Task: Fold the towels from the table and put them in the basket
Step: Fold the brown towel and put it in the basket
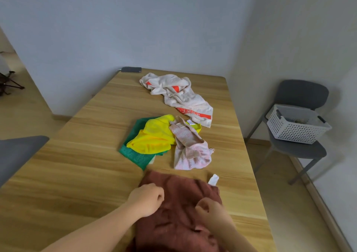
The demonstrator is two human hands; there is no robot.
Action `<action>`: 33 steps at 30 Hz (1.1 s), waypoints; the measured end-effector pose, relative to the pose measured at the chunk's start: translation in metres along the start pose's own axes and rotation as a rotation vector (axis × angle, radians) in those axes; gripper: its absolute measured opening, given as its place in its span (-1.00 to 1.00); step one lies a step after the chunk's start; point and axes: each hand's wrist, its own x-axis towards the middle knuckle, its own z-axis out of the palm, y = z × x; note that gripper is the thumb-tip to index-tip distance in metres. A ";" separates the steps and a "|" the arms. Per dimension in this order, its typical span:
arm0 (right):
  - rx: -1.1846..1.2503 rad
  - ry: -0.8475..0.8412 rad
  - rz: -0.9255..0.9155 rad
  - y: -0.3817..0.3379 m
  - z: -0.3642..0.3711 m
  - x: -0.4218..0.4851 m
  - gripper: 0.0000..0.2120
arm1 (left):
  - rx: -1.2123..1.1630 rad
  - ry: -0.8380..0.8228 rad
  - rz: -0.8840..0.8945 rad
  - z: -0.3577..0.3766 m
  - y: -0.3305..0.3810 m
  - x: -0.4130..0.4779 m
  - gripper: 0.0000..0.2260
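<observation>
A brown towel (173, 222) lies crumpled at the near edge of the wooden table (77, 174), a white tag (213, 180) sticking out at its far right corner. My left hand (146, 197) grips the towel's left edge with curled fingers. My right hand (210, 211) sits on the towel's right part, fingers curled into the cloth. Farther back lie a pink towel (191, 151), a yellow cloth (154, 137) on top of a green cloth (135, 155), and a white towel with orange print (179, 95). The white perforated basket (297, 125) stands off to the right.
The basket rests on a grey chair (301, 149) right of the table, near the wall. A dark flat object (131, 69) lies at the table's far left corner. Another grey chair (17, 151) is at the left edge. A tripod (7, 81) stands on the floor far left.
</observation>
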 end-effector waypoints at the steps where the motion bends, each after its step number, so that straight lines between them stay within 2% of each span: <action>1: 0.029 0.095 0.017 0.002 -0.002 0.006 -0.89 | -0.053 0.087 -0.038 0.000 -0.004 0.004 -0.77; 3: 0.025 0.216 0.093 0.007 -0.007 0.016 -0.76 | -0.202 0.219 -0.145 0.002 -0.013 0.011 -0.71; 5: 0.056 0.226 0.223 0.010 -0.010 0.024 -0.62 | -0.409 0.246 -0.282 0.004 -0.020 0.018 -0.63; 10: 0.232 0.222 0.426 0.012 -0.006 0.044 -0.51 | -0.719 0.152 -0.536 0.002 -0.030 0.028 -0.49; 14: 0.225 0.203 0.488 0.013 0.001 0.046 -0.56 | -0.708 0.034 -0.595 0.002 -0.033 0.028 -0.48; 17: 0.281 0.230 0.463 0.013 -0.004 0.045 -0.62 | -0.732 0.010 -0.612 -0.002 -0.037 0.031 -0.59; 20: 0.307 0.283 0.393 0.014 -0.013 0.043 -0.74 | -0.712 0.099 -0.561 -0.006 -0.040 0.036 -0.92; 23: 0.336 0.345 0.360 0.016 -0.017 0.042 -0.77 | -0.652 0.202 -0.514 -0.005 -0.042 0.039 -0.94; 25: 0.288 0.396 0.352 0.018 -0.015 0.042 -0.69 | -0.595 0.169 -0.481 -0.002 -0.041 0.039 -0.76; 27: 0.128 0.449 0.319 0.018 -0.014 0.038 -0.58 | -0.543 0.109 -0.469 0.003 -0.039 0.038 -0.63; 29: -0.018 0.449 0.218 0.017 -0.012 0.035 -0.55 | -0.508 0.094 -0.455 0.006 -0.036 0.039 -0.68; 33: -0.099 0.214 0.080 0.016 -0.001 0.034 -0.57 | -0.513 0.164 -0.457 0.009 -0.036 0.043 -0.92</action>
